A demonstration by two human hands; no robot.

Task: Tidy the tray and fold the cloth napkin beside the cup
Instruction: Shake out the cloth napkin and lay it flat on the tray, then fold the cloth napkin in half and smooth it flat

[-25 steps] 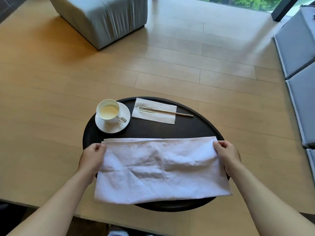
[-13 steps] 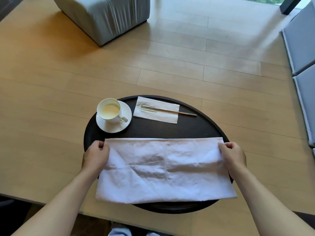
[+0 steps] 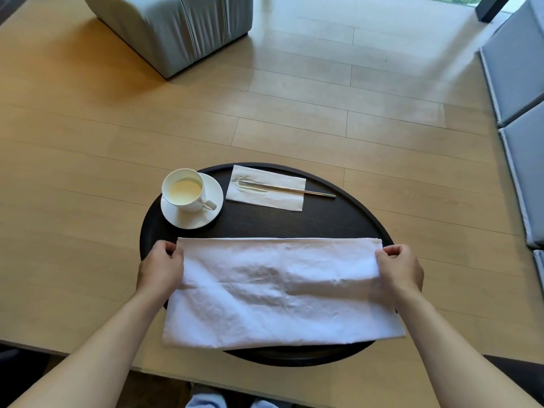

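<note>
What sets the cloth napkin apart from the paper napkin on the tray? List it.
The cloth napkin is far larger than the paper napkin and overhangs the tray at its near edge; the paper napkin lies wholly on it. The left hand and right hand grip the cloth napkin's ends; the paper napkin is untouched and carries a metal utensil. The cloth napkin is rumpled, the paper napkin nearly flat. Both are white rectangles.

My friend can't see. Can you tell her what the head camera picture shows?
Two bare hands, left hand and right hand, pinch the far corners of a white cloth napkin lying on a round dark tray. Behind it sit a cup of pale liquid on a saucer, and a metal fork on a paper napkin.
</note>
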